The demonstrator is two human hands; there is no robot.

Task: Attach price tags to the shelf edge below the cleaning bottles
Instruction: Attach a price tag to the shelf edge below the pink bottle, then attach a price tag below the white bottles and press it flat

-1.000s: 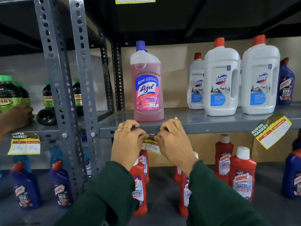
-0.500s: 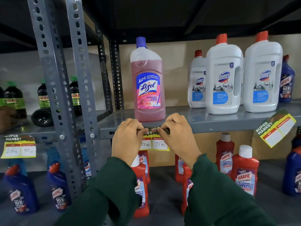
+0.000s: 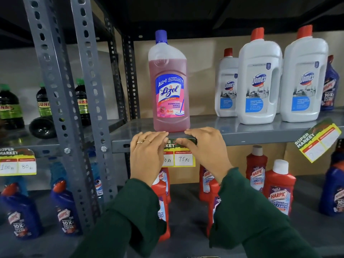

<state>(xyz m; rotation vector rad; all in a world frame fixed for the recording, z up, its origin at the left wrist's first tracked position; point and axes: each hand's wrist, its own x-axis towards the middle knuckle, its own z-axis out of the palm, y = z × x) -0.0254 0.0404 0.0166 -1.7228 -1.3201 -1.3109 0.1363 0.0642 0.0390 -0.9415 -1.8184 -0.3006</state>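
Our left hand (image 3: 147, 155) and right hand (image 3: 203, 148) press flat on the price tag (image 3: 183, 158) at the shelf edge (image 3: 251, 137), below the Lizol bottle (image 3: 169, 86). Domex bottles (image 3: 259, 82) stand rightward; our hands cover the tag's left part.

Tight just above the fingers (image 3: 160, 135): pink Lizol bottle (image 3: 169, 84) parked right at the shelf (image 3: 251, 132) lip. Open shelf right of them up to the white Domex bottles (image 3: 258, 82). Red Harpic bottles (image 3: 279, 187) crowding below.

Both hands (image 3: 149, 155) on price tag (image 3: 183, 158)
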